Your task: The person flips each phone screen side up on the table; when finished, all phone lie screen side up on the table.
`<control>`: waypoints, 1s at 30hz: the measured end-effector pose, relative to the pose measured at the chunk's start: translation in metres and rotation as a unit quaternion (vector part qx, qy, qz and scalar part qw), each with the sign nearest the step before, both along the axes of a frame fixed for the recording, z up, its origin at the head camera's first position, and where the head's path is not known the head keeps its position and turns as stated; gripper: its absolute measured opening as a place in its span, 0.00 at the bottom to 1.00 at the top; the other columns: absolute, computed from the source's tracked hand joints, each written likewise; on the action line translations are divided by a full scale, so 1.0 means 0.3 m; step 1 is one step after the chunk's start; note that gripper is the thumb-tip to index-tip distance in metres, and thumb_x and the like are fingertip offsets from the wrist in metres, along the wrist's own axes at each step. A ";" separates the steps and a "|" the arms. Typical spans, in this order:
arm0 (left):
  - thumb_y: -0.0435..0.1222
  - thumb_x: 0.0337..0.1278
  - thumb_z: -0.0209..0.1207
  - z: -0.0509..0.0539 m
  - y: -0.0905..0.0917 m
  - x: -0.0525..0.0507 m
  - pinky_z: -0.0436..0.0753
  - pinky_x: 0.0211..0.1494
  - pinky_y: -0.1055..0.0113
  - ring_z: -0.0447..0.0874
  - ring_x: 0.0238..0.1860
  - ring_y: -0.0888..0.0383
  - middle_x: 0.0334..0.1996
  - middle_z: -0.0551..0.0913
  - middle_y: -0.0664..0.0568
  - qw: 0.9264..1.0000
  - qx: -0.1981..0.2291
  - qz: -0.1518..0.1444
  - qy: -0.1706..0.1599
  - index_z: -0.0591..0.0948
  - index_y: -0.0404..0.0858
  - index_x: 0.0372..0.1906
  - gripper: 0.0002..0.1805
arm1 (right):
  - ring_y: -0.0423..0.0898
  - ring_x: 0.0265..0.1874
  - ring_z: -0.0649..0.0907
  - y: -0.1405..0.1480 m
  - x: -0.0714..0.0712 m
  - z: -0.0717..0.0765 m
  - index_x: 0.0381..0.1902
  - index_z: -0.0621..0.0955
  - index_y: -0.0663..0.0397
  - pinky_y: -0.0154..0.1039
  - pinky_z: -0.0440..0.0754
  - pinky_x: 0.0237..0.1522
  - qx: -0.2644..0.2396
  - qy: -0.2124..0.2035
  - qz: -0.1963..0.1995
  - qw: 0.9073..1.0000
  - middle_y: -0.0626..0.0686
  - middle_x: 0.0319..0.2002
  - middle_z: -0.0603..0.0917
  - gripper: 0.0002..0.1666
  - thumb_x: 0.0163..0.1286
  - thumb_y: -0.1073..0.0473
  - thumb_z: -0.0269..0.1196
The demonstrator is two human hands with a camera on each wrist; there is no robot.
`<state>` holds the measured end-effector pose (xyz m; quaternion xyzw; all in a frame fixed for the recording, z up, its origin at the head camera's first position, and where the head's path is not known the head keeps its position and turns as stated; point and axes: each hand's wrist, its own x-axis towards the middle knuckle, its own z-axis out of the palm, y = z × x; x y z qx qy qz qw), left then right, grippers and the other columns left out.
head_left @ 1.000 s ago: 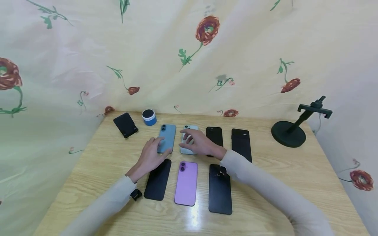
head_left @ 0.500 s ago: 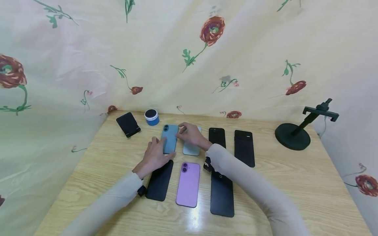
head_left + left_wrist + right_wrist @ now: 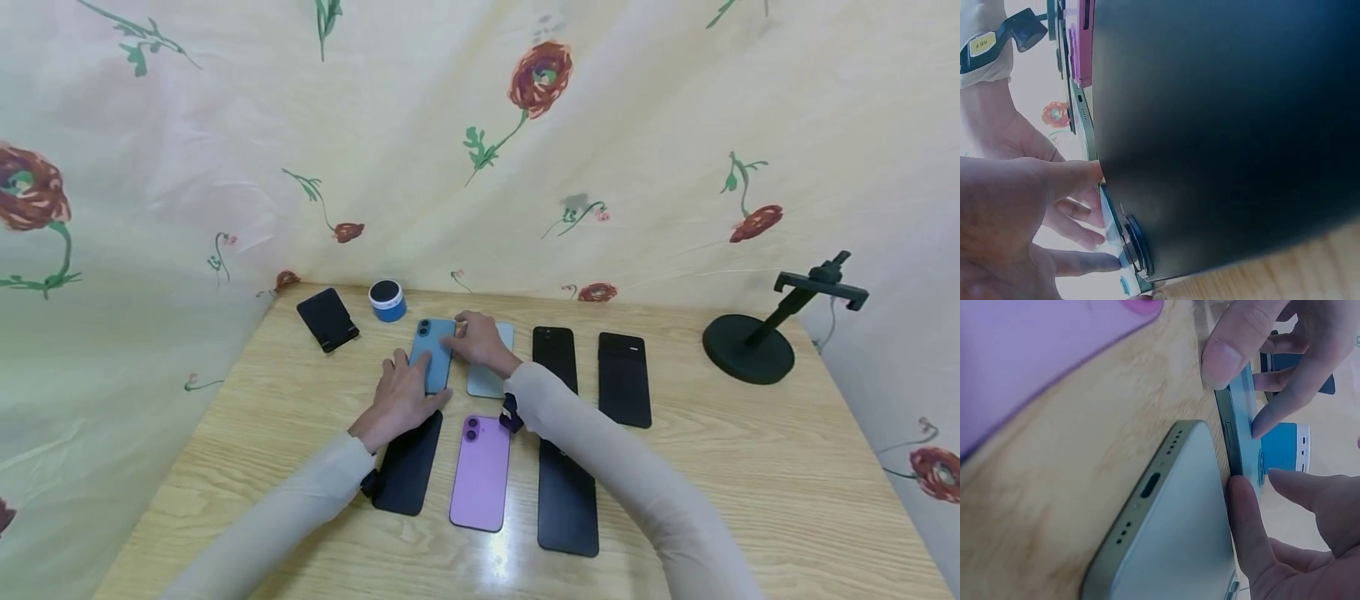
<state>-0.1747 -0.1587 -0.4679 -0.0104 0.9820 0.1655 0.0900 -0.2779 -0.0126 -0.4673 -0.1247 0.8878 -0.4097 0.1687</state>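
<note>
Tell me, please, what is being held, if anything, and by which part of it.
The blue phone has the left hand at its lower end and the right hand at its right edge; whether either grips or only touches it cannot be told.

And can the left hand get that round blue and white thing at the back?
Probably yes: the left hand is at the blue phone, but only bare table shows between that hand and the round blue and white thing.
</note>
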 end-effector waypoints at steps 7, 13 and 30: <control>0.55 0.68 0.64 0.004 -0.008 -0.008 0.75 0.47 0.57 0.66 0.53 0.42 0.60 0.65 0.34 1.000 0.025 0.002 -0.010 0.64 0.37 0.80 0.44 | 0.41 0.25 0.87 -0.012 -0.007 -0.003 0.74 0.70 0.64 0.29 0.77 0.29 0.018 -0.017 0.001 1.000 0.55 0.34 0.91 0.37 0.73 0.55 0.68; 0.52 0.68 0.65 0.011 -0.012 -0.014 0.81 0.56 0.49 0.68 0.58 0.39 0.68 0.63 0.29 0.999 0.044 -0.005 -0.020 0.64 0.35 0.80 0.44 | 0.39 0.23 0.87 -0.014 -0.015 0.002 0.75 0.69 0.63 0.28 0.78 0.28 0.016 -0.039 -0.006 0.999 0.54 0.34 0.92 0.39 0.71 0.57 0.70; 0.50 0.68 0.65 0.022 -0.014 -0.024 0.81 0.59 0.46 0.69 0.59 0.38 0.69 0.63 0.28 0.998 0.048 -0.013 -0.030 0.63 0.33 0.80 0.44 | 0.44 0.30 0.91 -0.008 -0.006 -0.019 0.74 0.70 0.63 0.32 0.87 0.35 -0.013 -0.024 -0.005 1.000 0.58 0.44 0.91 0.42 0.66 0.60 0.74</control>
